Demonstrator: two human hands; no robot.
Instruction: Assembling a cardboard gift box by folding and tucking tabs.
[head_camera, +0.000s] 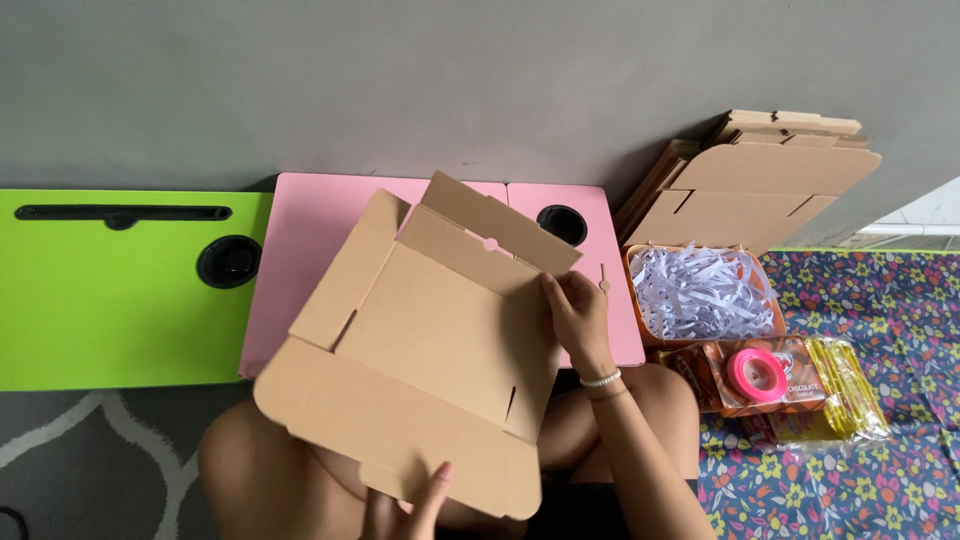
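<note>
A flat brown cardboard box blank (425, 345) with folded flaps is held over my lap, tilted to the left. My right hand (577, 318) grips its right side, fingers pressed on a side flap near the top. My left hand (420, 505) holds the bottom edge from underneath, only fingertips and thumb showing. A pink lap table (300, 225) lies behind the box.
A green lap table (110, 300) lies to the left. On the right, an orange tray of white shredded paper (700, 290), a stack of flat cardboard blanks (760, 185), a pink ribbon roll (757, 370) on packets, and yellow wrapped sticks (845, 385) sit on a floral mat.
</note>
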